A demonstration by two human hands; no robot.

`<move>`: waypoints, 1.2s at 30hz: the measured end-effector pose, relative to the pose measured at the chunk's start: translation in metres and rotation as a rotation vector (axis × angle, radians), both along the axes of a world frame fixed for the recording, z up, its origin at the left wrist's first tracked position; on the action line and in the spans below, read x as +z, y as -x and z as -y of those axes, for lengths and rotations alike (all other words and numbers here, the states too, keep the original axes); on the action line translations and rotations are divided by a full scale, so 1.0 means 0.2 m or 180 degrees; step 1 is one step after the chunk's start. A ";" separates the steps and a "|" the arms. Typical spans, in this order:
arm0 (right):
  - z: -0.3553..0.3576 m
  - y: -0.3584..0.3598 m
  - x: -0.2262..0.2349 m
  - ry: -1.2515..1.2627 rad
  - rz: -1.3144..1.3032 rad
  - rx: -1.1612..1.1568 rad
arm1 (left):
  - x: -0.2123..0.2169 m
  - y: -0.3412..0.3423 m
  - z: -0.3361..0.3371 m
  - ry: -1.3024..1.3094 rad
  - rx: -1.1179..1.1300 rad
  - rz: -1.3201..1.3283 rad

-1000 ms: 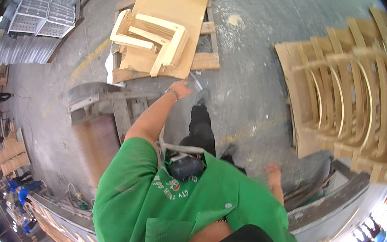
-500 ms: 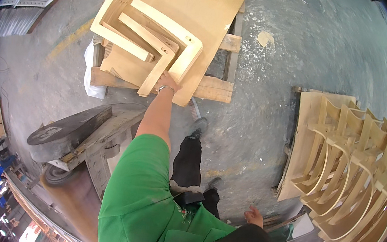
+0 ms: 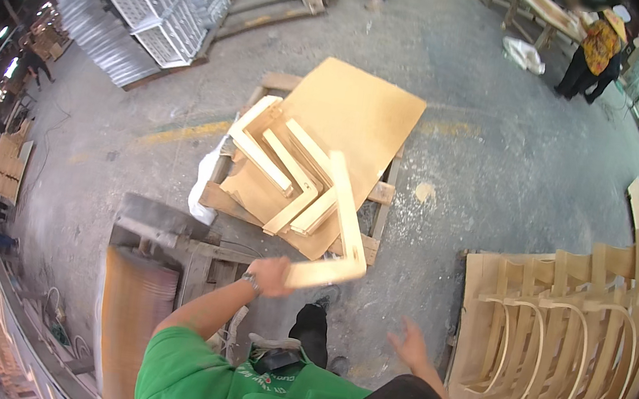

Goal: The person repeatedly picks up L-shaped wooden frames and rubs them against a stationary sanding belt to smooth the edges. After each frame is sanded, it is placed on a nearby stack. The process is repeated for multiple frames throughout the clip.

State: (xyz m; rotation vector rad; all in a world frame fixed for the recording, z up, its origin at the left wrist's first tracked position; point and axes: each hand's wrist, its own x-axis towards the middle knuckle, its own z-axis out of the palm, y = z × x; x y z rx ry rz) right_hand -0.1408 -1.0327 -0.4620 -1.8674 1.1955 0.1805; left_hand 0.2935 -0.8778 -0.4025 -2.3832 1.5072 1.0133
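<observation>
Grey concrete floor [image 3: 502,142] all around, rough and dusty, with a pale patch of sawdust [image 3: 424,191] past the right hand. Big workshop room, with other people standing far off at the top edge.

Left hand [image 3: 272,275] closed tight around one end of an L-shaped wooden piece [image 3: 339,234]. Pale, smooth wood with flat sides and square edges. Short arm of the piece gripped at the hand and running out to the right of it. Long arm going up and away from the hand, toward the pile ahead, tilted a little to the left. Corner of the L out to the right of the left hand, held up off the floor.

Right hand [image 3: 412,345] open, fingers spread, holding nothing, low and to the right of the left hand, above bare floor.

Just ahead of the left hand, a wooden pallet [image 3: 380,195] with a flat tan board [image 3: 355,108] lying on top. On the board, a pile of more bent wooden pieces [image 3: 283,167], same pale colour, lying crossed over each other. White bag [image 3: 206,182] tucked at the pallet's left side.

Close on the left of the left hand, a worn machine with a brown roller [image 3: 133,304]. Far to the right of the right hand, a stack of curved wooden frames [image 3: 559,325], leaning in a row. Far ahead and left, white wire crates [image 3: 170,2] on grey metal sheets.
</observation>
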 end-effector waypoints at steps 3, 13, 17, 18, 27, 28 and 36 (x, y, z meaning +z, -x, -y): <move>0.08 -0.24 0.14 -0.0454 0.0819 -0.0844 | 0.42 0.34 -0.42 0.0041 -0.0596 0.0105; -0.54 -0.44 0.53 -0.2592 0.2432 -0.1916 | 0.90 0.68 -1.58 0.2079 -0.0307 0.1619; -0.92 -0.69 0.62 -0.2836 0.2652 -0.1841 | 0.82 0.59 -1.87 0.2491 0.2296 0.1149; -1.04 -0.76 0.62 -0.2937 0.2641 -0.1741 | 0.77 0.56 -1.95 0.2406 0.2792 0.1334; -2.19 -1.78 0.37 -0.2922 0.2200 -0.2211 | 0.38 -0.22 -2.82 0.1162 0.3443 0.3689; -2.30 -1.92 0.36 -0.3121 0.2234 -0.2224 | 0.40 -0.37 -2.92 0.1346 0.3642 0.3267; -2.52 -2.37 0.38 -0.2812 0.2672 -0.2269 | 0.49 -0.80 -3.15 0.1580 0.3886 0.2808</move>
